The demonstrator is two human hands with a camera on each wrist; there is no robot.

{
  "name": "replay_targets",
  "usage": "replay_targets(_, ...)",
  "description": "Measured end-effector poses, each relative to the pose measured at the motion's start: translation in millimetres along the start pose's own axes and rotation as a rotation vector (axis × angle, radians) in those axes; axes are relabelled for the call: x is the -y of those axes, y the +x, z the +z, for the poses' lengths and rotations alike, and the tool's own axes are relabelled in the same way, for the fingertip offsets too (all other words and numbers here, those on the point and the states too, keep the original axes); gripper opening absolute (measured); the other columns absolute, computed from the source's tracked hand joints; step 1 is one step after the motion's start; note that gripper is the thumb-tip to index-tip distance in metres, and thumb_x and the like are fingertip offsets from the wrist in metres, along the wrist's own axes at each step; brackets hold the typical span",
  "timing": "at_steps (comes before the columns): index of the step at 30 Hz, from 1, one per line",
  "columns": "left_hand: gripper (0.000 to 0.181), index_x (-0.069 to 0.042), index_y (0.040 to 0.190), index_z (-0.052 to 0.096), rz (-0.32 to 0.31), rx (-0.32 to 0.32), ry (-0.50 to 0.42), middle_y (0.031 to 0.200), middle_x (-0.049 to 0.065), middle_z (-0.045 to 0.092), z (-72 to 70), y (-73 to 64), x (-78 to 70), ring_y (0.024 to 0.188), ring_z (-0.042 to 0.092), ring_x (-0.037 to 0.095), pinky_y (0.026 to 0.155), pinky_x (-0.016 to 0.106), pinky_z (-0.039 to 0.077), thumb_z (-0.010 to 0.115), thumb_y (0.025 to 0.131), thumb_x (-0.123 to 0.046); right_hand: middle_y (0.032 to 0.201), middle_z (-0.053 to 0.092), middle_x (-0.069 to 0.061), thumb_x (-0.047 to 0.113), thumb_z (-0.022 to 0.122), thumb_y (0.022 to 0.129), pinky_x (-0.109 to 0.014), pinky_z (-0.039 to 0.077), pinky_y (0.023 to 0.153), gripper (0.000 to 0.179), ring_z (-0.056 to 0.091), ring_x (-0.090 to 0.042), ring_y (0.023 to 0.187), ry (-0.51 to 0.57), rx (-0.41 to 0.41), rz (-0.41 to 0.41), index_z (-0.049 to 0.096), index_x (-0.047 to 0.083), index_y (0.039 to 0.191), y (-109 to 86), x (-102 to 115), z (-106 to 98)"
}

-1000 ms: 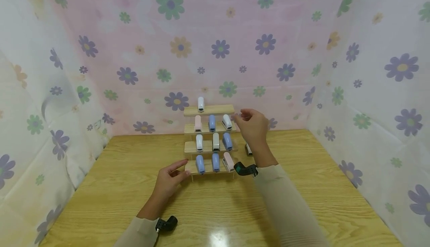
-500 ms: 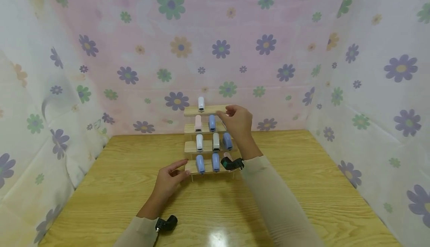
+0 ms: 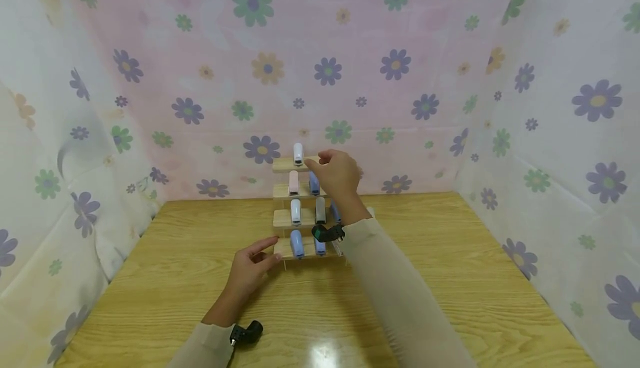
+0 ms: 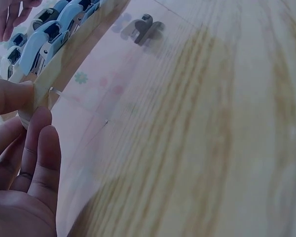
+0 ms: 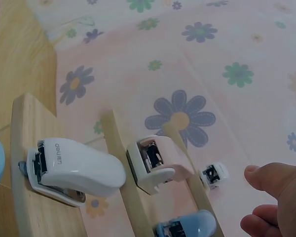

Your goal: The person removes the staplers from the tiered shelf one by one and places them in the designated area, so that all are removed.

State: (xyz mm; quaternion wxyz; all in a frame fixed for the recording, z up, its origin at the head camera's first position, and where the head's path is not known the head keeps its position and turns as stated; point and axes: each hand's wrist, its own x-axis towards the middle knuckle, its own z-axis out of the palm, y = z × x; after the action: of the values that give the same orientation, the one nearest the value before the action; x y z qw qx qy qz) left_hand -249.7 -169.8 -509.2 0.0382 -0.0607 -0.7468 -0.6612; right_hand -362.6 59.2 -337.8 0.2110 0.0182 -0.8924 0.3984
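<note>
A tiered wooden display stand (image 3: 281,219) carries rows of mini staplers. My left hand (image 3: 250,268) pinches the left end of its lowest shelf, thumb and fingers on either side of the board (image 4: 39,94). My right hand (image 3: 336,176) hovers at the top shelf, just right of a white stapler (image 3: 298,153); in the right wrist view, its thumb (image 5: 269,175) and fingers stand apart from that stapler. Beneath are a pink stapler (image 3: 293,182), a blue stapler (image 3: 314,182) and another white stapler (image 3: 296,211). My right hand and forearm hide the right-hand staplers partly or wholly.
The stand rests on a wood-grain table (image 3: 200,234). A flowered cloth (image 3: 325,95) rises behind it and at both sides. Part of a white object (image 3: 370,211) shows beyond my right sleeve. Each wrist bears a black camera.
My right hand has moved left, from beyond the stand's right side to near the white stapler on the top shelf. My left hand stays on the lowest shelf.
</note>
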Motion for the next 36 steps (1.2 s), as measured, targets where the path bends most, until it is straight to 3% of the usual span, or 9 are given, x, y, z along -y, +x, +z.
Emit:
replay_targets(3, 0.044, -0.014, 0.132, 0.073, 0.007, -0.007, 0.007, 0.133, 0.011, 0.07, 0.2, 0.1, 0.0, 0.08, 0.068, 0.009, 0.062, 0.021, 0.051, 0.083, 0.089, -0.015, 0.109, 0.077, 0.004, 0.055, 0.075, 0.09, -0.038, 0.056, 0.071, 0.049, 0.071, -0.016, 0.088, -0.018, 0.023, 0.007, 0.077, 0.018, 0.122, 3.7, 3, 5)
replay_targets(12, 0.043, -0.012, 0.131, 0.073, 0.017, -0.005, 0.019, 0.13, 0.013, 0.071, 0.2, 0.3, 2.9, 0.08, 0.067, 0.01, 0.061, 0.022, 0.051, 0.083, 0.089, -0.014, 0.105, 0.077, 0.005, 0.065, 0.074, 0.086, -0.04, 0.052, 0.073, 0.055, 0.068, -0.016, 0.083, -0.13, 0.048, 0.074, 0.077, 0.02, 0.118, 11.0, 16, 16)
replay_targets(16, 0.043, -0.013, 0.13, 0.074, 0.015, -0.01, 0.029, 0.128, 0.013, 0.072, 0.1, -0.3, 3.1, 0.08, 0.067, 0.01, 0.062, 0.022, 0.052, 0.084, 0.088, -0.015, 0.1, 0.076, 0.006, 0.071, 0.074, 0.083, -0.051, 0.05, 0.088, 0.057, 0.067, -0.018, 0.085, -0.207, 0.064, 0.093, 0.077, 0.023, 0.114, 14.1, 22, 22)
replay_targets(19, 0.043, -0.013, 0.131, 0.073, 0.025, -0.009, 0.035, 0.13, 0.012, 0.071, 0.5, 0.7, 2.7, 0.082, 0.067, 0.009, 0.064, 0.021, 0.053, 0.084, 0.089, -0.016, 0.09, 0.075, 0.008, 0.073, 0.073, 0.082, -0.061, 0.041, 0.106, 0.052, 0.067, -0.019, 0.088, -0.256, 0.069, 0.082, 0.077, 0.026, 0.104, 17.2, 24, 27)
replay_targets(22, 0.043, -0.012, 0.131, 0.073, 0.033, -0.01, 0.033, 0.134, 0.011, 0.07, 0.2, 1.5, 2.4, 0.084, 0.068, 0.009, 0.065, 0.021, 0.053, 0.084, 0.089, -0.016, 0.076, 0.071, 0.008, 0.073, 0.072, 0.083, -0.065, 0.033, 0.112, 0.047, 0.065, -0.018, 0.084, -0.29, 0.073, 0.057, 0.076, 0.027, 0.089, 19.8, 26, 31)
replay_targets(28, 0.043, -0.012, 0.131, 0.073, 0.031, -0.01, 0.026, 0.134, 0.011, 0.07, -1.6, 1.8, 1.1, 0.082, 0.066, 0.009, 0.065, 0.021, 0.052, 0.084, 0.089, -0.016, 0.054, 0.061, 0.004, 0.071, 0.074, 0.083, -0.061, 0.036, 0.106, 0.051, 0.059, -0.019, 0.065, -0.308, 0.053, 0.034, 0.067, 0.025, 0.062, 21.3, 30, 34)
replay_targets(36, 0.042, -0.012, 0.13, 0.074, 0.033, -0.001, 0.018, 0.134, 0.011, 0.07, -1.6, 2.9, 1.6, 0.082, 0.067, 0.009, 0.064, 0.021, 0.053, 0.084, 0.089, -0.015, 0.056, 0.062, 0.008, 0.063, 0.074, 0.088, -0.056, 0.039, 0.098, 0.045, 0.058, -0.018, 0.065, -0.328, 0.046, 0.024, 0.068, 0.026, 0.063, 21.0, 31, 36)
